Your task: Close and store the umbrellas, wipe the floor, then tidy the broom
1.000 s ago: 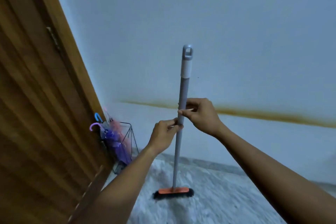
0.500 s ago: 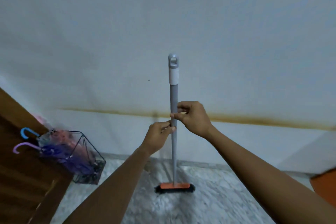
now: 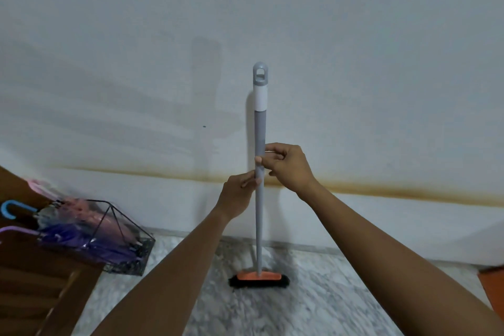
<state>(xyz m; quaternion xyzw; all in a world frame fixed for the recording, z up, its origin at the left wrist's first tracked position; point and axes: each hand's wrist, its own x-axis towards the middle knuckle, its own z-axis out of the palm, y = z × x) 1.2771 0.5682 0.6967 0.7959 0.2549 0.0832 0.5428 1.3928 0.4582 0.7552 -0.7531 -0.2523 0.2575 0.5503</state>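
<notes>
The broom (image 3: 259,128) stands upright against the pale wall, its grey handle topped by a white sleeve and a hanging loop, its orange and black head (image 3: 258,280) on the marble floor. My right hand (image 3: 286,166) pinches the handle near its middle. Just below it, my left hand (image 3: 236,194) pinches the same handle between thumb and fingers. At the left, several folded umbrellas (image 3: 81,229), pink, purple and clear, lie in a black wire basket (image 3: 128,226), their blue and purple hooked handles sticking out to the left.
A wooden door (image 3: 32,281) fills the lower left corner, right beside the basket. A brown stain line runs along the wall (image 3: 381,63) above the skirting. An orange object (image 3: 493,286) shows at the right edge on the marble floor (image 3: 313,308).
The view has swung right, so the door and basket slid left in frame. The broom now stands straighter and close to the wall. Both hands keep the same pinch on its handle.
</notes>
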